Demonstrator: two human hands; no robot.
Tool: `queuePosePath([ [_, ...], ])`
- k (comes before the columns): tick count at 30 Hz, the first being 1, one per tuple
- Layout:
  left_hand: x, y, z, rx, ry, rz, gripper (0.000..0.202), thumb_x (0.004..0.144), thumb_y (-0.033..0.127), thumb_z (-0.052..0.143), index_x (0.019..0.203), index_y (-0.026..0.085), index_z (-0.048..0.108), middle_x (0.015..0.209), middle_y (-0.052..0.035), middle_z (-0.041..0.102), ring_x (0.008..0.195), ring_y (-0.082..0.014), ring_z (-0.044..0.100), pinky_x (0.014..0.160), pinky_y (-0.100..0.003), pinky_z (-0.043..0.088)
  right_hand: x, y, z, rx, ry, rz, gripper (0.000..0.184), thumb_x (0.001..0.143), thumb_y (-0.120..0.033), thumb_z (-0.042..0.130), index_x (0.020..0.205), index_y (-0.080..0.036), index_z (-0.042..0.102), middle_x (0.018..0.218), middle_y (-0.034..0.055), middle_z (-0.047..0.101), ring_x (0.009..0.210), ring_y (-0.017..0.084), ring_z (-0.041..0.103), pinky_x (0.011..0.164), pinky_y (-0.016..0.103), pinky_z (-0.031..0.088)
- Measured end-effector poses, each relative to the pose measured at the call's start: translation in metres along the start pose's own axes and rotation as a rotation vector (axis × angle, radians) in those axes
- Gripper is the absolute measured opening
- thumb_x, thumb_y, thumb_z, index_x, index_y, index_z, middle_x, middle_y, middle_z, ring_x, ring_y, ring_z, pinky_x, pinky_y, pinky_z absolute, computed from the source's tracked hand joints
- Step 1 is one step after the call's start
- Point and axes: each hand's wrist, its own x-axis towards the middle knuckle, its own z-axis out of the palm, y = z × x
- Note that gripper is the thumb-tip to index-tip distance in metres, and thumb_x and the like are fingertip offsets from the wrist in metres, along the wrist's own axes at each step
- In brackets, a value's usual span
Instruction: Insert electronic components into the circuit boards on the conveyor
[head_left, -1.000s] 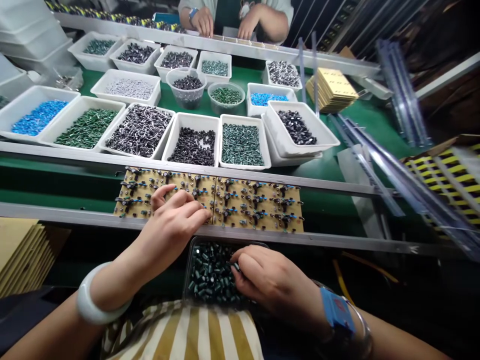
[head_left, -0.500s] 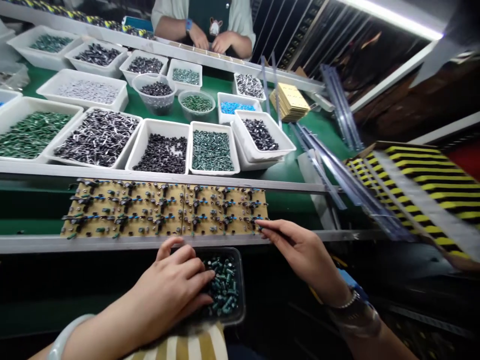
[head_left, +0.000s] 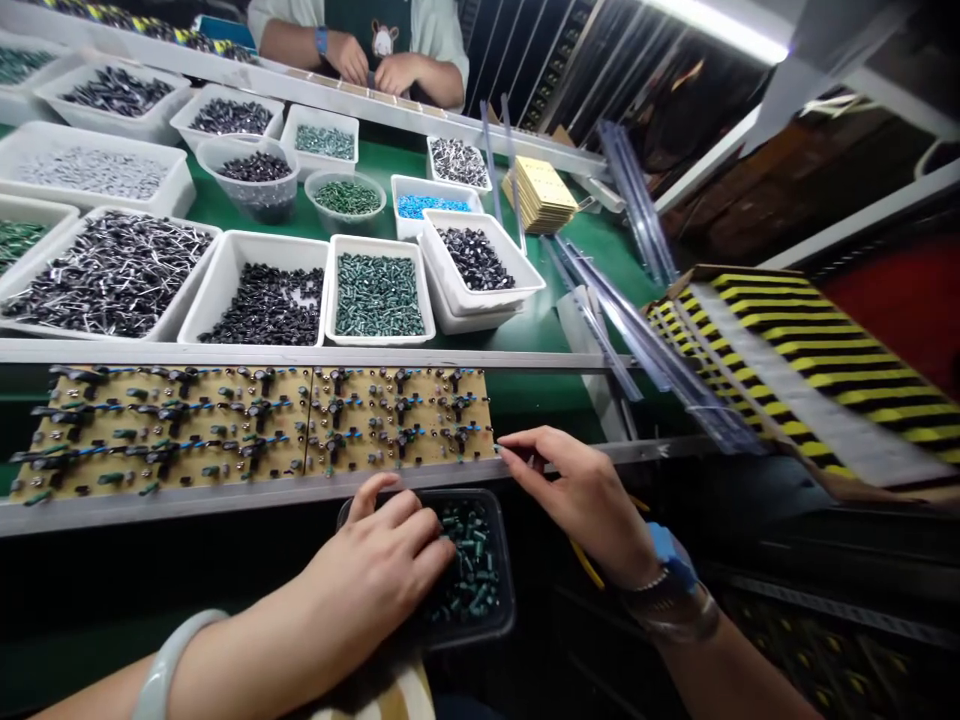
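My left hand (head_left: 394, 560) rests over a dark plastic tray (head_left: 510, 600) of small green capacitors (head_left: 472, 565). Its fingers curl down into the tray, and the fingertips and anything between them are hidden. At the right end of the circuit boards (head_left: 307, 462), my right hand (head_left: 574, 490) has thumb and index finger pinched together. A tiny green part, seemingly a capacitor (head_left: 498, 449), shows at their tips. The tan boards lie side by side on a metal rail, crowded with black, green and blue parts.
White bins (head_left: 433, 325) of sorted components fill the green bench behind the boards. Clear plastic tubes (head_left: 622, 310) lean at the right, beside a yellow-and-black striped box (head_left: 847, 350). A stack of boards (head_left: 541, 190) sits further back. Across the bench, another person's hands (head_left: 375, 70) are at work.
The view has swung right, so bench and boards appear further left. My right hand is now just off the boards' right edge, still pinched. My left hand stays over the tray.
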Motion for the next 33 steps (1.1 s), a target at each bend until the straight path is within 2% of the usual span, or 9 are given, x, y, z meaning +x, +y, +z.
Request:
queuePosePath([
  [2,0.001,0.001,-0.005,-0.031,0.043,0.009,0.023,0.103,0.012,0.046,0.116,0.021,0.064,0.100,-0.0036,0.066,0.092,-0.0228,0.055,0.107,-0.044,0.023,0.001,0.001,0.000,0.006,-0.015,-0.030,0.011,0.100,-0.022,0.061,0.106,-0.020,0.070,0.097,0.0050,0.073,0.081,0.017,0.068,0.076,0.032,0.058],
  [5,0.004,-0.001,-0.013,-0.069,0.073,-0.002,0.027,0.107,0.017,0.039,0.103,0.019,0.065,0.093,-0.0035,0.065,0.087,-0.0224,0.055,0.104,-0.044,0.025,0.004,0.003,-0.001,0.027,-0.022,-0.075,0.012,0.099,-0.019,0.059,0.106,-0.020,0.070,0.098,0.0056,0.073,0.083,0.018,0.069,0.077,0.031,0.058],
  [9,0.010,-0.007,-0.020,-0.076,0.112,-0.033,0.024,0.108,0.030,0.047,0.094,0.021,0.065,0.082,0.0002,0.065,0.082,-0.0221,0.056,0.101,-0.045,0.025,0.008,0.005,-0.002,0.039,-0.026,-0.127,0.011,0.098,-0.017,0.060,0.105,-0.020,0.069,0.100,0.0054,0.073,0.090,0.018,0.070,0.081,0.031,0.059],
  [14,0.014,-0.017,-0.032,-0.177,0.158,-0.064,0.022,0.105,0.018,0.049,0.112,0.026,0.068,0.093,0.0013,0.073,0.087,-0.0211,0.060,0.097,-0.043,0.027,0.012,0.006,-0.008,0.002,-0.081,-0.203,0.013,0.098,-0.015,0.060,0.106,-0.019,0.069,0.103,0.0059,0.072,0.097,0.018,0.070,0.089,0.033,0.058],
  [20,0.018,-0.024,-0.042,-0.212,0.243,-0.143,0.015,0.103,0.020,0.059,0.107,0.028,0.071,0.096,0.0043,0.077,0.087,-0.0178,0.064,0.093,-0.039,0.029,0.015,0.006,-0.011,-0.096,-0.143,-0.350,0.021,0.100,-0.012,0.054,0.117,-0.019,0.065,0.108,0.0090,0.073,0.102,0.021,0.071,0.094,0.038,0.060],
  [24,0.019,-0.028,-0.045,-0.183,0.257,-0.204,0.017,0.102,0.021,0.062,0.117,0.027,0.065,0.096,0.0047,0.078,0.087,-0.0184,0.064,0.095,-0.038,0.030,0.015,0.007,-0.012,-0.186,-0.147,-0.429,0.021,0.102,-0.014,0.052,0.121,-0.016,0.061,0.107,0.0112,0.074,0.100,0.023,0.072,0.091,0.039,0.062],
  [29,0.021,-0.031,-0.046,-0.185,0.251,-0.235,0.026,0.099,0.020,0.067,0.122,0.028,0.061,0.099,0.0064,0.079,0.093,-0.0189,0.065,0.097,-0.039,0.028,0.007,-0.007,-0.009,-0.180,-0.031,-0.423,0.012,0.102,-0.014,0.056,0.112,-0.016,0.062,0.106,0.0102,0.072,0.097,0.021,0.069,0.089,0.037,0.059],
  [31,0.023,-0.033,-0.045,-0.176,0.246,-0.236,0.022,0.097,0.020,0.069,0.117,0.028,0.064,0.099,0.0065,0.079,0.092,-0.0184,0.065,0.096,-0.039,0.029,-0.001,-0.018,0.000,-0.181,-0.073,-0.489,0.010,0.102,-0.019,0.058,0.108,-0.015,0.065,0.103,0.0094,0.072,0.094,0.021,0.067,0.086,0.036,0.057],
  [33,0.027,-0.035,-0.045,-0.148,0.246,-0.218,0.013,0.097,0.021,0.070,0.107,0.028,0.068,0.094,0.0067,0.078,0.089,-0.0180,0.064,0.095,-0.039,0.029,-0.008,-0.030,0.014,-0.223,-0.212,-0.562,0.017,0.101,-0.030,0.061,0.105,-0.014,0.068,0.094,0.0076,0.070,0.085,0.021,0.065,0.075,0.036,0.055],
])
